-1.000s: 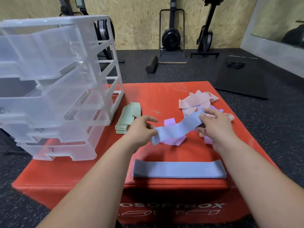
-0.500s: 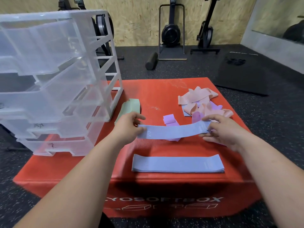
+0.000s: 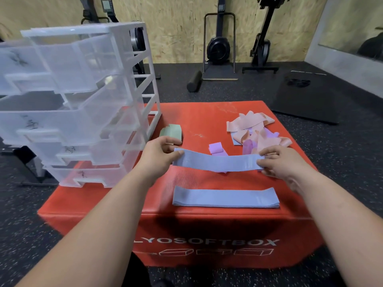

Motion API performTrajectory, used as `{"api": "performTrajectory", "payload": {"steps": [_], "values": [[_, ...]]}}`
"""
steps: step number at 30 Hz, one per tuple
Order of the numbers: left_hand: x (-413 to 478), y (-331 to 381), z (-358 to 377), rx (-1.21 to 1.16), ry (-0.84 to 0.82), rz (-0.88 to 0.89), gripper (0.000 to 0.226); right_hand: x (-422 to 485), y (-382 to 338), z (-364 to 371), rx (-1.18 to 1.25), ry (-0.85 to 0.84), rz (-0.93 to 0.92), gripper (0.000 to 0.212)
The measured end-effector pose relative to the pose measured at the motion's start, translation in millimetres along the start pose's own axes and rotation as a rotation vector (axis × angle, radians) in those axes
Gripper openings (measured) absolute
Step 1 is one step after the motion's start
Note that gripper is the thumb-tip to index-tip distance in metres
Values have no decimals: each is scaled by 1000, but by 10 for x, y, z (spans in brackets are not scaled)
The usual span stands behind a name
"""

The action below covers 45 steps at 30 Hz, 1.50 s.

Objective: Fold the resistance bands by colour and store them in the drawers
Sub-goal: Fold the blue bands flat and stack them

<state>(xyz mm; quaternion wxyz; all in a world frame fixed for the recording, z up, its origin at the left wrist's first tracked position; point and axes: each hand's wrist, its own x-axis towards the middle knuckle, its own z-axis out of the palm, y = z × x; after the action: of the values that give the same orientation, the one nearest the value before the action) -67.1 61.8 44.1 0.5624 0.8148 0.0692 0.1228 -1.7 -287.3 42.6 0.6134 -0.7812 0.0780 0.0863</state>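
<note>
Holding a flat blue fabric resistance band spread over the red padded box: my left hand pinches its left end, my right hand pinches the right. A second blue fabric band lies flat near the box's front edge. Folded green bands sit beside the clear plastic drawer unit; pink and purple bands heaped far right.

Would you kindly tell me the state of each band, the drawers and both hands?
Held blue band: stretched out, off the box.
Left hand: pinches its left end.
Right hand: pinches its right end.
Second blue band: flat on red box, unfolded.
Green bands: folded, stacked.
Pink bands: loose heap.
Small purple band: folded.
Drawers: pulled out.
</note>
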Motion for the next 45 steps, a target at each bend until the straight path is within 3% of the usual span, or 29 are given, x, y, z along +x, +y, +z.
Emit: {"api": "performTrajectory", "payload": {"steps": [4,11,17,29,45], "values": [[-119,-43,-72,80,0,-13,21,-175,-53,-156,-66,34,-55,36],[-284,-103,-9,401,-56,-17,23,-334,123,-371,-260,-66,-74,34],[-351,-115,-4,532,-87,-9,21,-332,269,-376,-406,-18,-64,32],[-368,-124,113,655,-185,36,23,-263,416,-446,-592,-40,-99,35],[-352,-199,132,888,-291,181,36,-298,379,-383,-912,-58,-289,42]]}}
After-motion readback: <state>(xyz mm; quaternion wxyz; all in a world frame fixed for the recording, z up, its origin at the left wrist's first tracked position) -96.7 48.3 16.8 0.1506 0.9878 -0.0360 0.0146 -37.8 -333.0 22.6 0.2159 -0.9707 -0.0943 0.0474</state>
